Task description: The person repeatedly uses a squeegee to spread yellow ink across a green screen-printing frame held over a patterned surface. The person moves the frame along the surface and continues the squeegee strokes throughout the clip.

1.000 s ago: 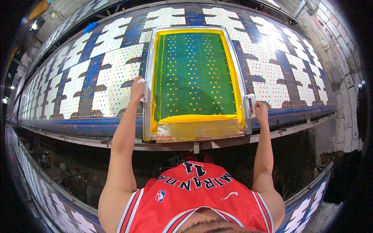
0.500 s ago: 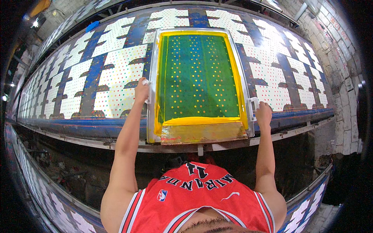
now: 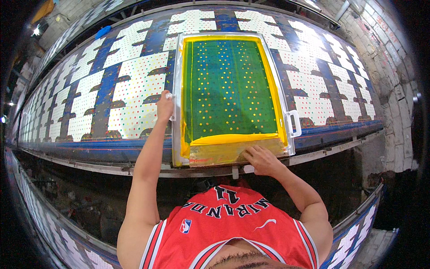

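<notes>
My left hand (image 3: pixel 165 106) is closed on the white handle (image 3: pixel 172 110) at the left side of a screen-printing frame (image 3: pixel 177 80). The frame holds a green, dotted mesh (image 3: pixel 228 89) edged with yellow ink. My right hand (image 3: pixel 259 158) is off the white right handle (image 3: pixel 295 123), its bent, slightly parted fingers touching the brownish strip (image 3: pixel 215 152) along the frame's near end. A small white object, too unclear to name, shows just below that hand. The frame lies over a long table (image 3: pixel 107 148) carrying white cut pieces (image 3: pixel 139 89) printed with coloured dots.
A blue object (image 3: pixel 103 31) lies on the table's far left part. A metal rail (image 3: pixel 331 154) runs along the near edge. Another table with dotted pieces (image 3: pixel 78 244) stands behind me. A pale block wall (image 3: pixel 396 103) is at the right.
My right hand has let go of the right handle and moved down and left onto the near strip. My left hand stays on its handle; the frame appears slightly further right.
</notes>
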`<state>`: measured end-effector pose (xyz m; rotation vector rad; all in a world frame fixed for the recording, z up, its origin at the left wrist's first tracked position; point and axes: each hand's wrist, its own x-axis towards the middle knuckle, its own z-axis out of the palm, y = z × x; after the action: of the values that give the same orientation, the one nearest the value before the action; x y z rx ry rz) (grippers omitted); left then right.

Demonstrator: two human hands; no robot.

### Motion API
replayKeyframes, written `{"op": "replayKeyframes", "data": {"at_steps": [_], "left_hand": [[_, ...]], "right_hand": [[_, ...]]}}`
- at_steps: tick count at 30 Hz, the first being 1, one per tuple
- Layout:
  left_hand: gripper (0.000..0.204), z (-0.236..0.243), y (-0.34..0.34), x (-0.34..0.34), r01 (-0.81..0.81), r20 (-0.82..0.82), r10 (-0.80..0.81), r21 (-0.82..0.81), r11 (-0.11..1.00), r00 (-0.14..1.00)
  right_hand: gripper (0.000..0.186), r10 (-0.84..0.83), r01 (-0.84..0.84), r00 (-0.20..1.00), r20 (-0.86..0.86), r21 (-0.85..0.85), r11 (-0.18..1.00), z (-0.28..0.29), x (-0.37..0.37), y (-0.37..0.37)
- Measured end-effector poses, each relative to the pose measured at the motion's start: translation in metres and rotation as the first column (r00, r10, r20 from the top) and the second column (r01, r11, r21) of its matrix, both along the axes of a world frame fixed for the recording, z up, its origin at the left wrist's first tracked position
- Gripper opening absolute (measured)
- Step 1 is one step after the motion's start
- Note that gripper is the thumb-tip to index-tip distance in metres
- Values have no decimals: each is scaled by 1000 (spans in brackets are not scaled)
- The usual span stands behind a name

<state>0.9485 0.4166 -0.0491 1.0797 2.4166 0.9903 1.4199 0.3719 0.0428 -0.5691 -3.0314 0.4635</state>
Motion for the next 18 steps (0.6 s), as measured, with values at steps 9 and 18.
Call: {"op": "replayKeyframes", "data": {"at_steps": [9,18], "left_hand": [[37,-1,-1,-1,32,-54,-33,-33,999,998],[37,0,-3,0,24,-5,-24,-19,1000,1000]], "right_hand": [[30,-380,387,922,-81,120,914,-24,-48,-8],[28,-461,456,887,8,138,879,-42,-88,63]]}}
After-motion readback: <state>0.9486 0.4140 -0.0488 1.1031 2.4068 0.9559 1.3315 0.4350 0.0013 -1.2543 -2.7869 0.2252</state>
